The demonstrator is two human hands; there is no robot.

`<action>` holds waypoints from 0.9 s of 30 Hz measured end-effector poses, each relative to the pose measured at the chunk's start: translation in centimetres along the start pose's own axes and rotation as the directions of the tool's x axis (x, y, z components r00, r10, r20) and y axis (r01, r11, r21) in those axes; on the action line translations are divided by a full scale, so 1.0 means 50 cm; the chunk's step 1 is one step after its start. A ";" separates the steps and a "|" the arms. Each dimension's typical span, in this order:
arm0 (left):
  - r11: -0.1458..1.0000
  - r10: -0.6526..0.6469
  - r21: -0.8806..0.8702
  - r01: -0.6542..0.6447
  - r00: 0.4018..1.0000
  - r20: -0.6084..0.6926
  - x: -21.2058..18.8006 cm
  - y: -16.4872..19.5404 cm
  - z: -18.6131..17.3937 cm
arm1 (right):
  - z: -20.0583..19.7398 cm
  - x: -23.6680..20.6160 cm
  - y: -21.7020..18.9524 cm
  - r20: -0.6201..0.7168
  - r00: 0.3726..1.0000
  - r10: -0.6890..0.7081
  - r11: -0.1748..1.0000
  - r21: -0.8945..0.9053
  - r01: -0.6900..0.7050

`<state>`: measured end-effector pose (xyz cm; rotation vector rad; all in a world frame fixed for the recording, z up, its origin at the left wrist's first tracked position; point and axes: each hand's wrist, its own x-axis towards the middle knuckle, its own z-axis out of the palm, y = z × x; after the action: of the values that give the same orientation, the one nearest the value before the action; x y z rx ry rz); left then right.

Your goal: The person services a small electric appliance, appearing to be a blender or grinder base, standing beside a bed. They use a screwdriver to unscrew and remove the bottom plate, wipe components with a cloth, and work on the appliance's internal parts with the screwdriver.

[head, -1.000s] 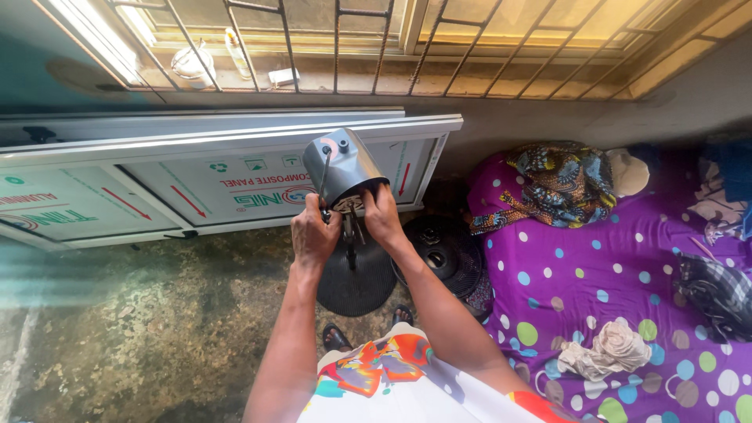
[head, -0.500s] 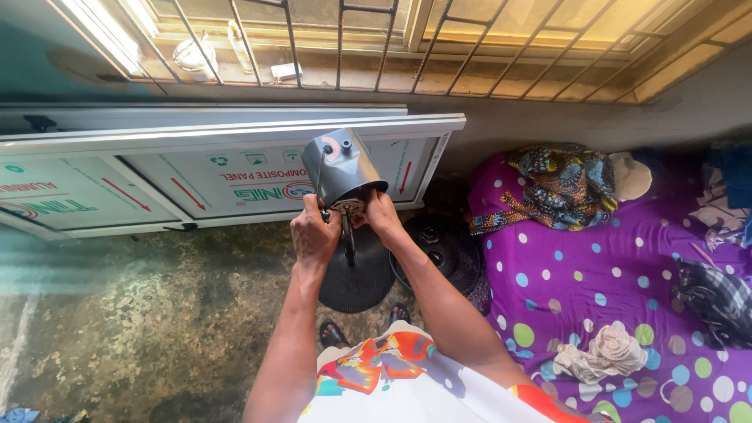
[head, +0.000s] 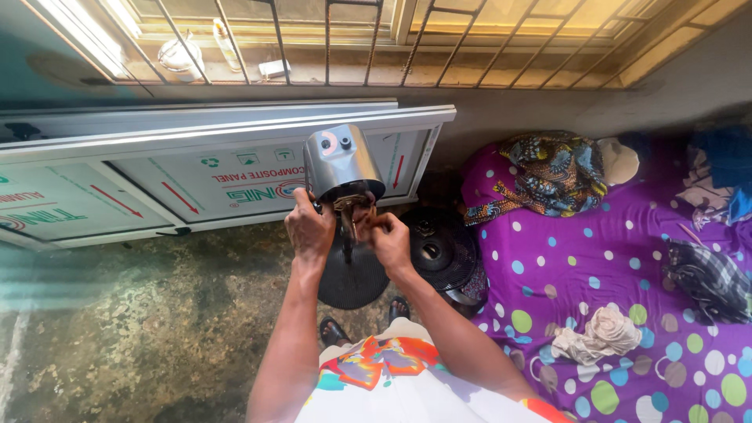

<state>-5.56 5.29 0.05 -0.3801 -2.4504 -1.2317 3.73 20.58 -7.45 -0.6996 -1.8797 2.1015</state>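
Left hand (head: 309, 229) is clenched around the underside of the fan motor housing (head: 342, 163), a silver drum tilted back toward the window bars; right hand (head: 388, 243) pinches something small at the neck joint (head: 351, 210) just below the housing, fingers closed, though I cannot tell whether it is a screw, a nut or a wire.

I read the step as fiddly work at that joint. To do it well, I judge the left hand must hold the housing dead steady and take its weight, so the right fingers only turn or seat the small part and are not fighting a wobble.

Housing sits directly above and just beyond both hands, touching the left palm. Stand pole drops between the wrists to the round black base (head: 352, 278) on the floor, near the feet.

Right of the base, a black fan grille (head: 442, 251) lies against the purple spotted bed (head: 627, 266). White framed panels (head: 196, 172) lean along the far wall.
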 end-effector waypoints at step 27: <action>0.598 -0.382 -0.592 0.540 0.842 0.382 -0.088 0.014 -0.171 | -0.096 -0.132 -0.144 0.464 0.868 -0.176 0.972 0.222 0.078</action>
<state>0.40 -1.53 3.31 -0.0285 -2.2288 -2.4694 10.77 22.66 0.57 0.0078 -1.8321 2.4906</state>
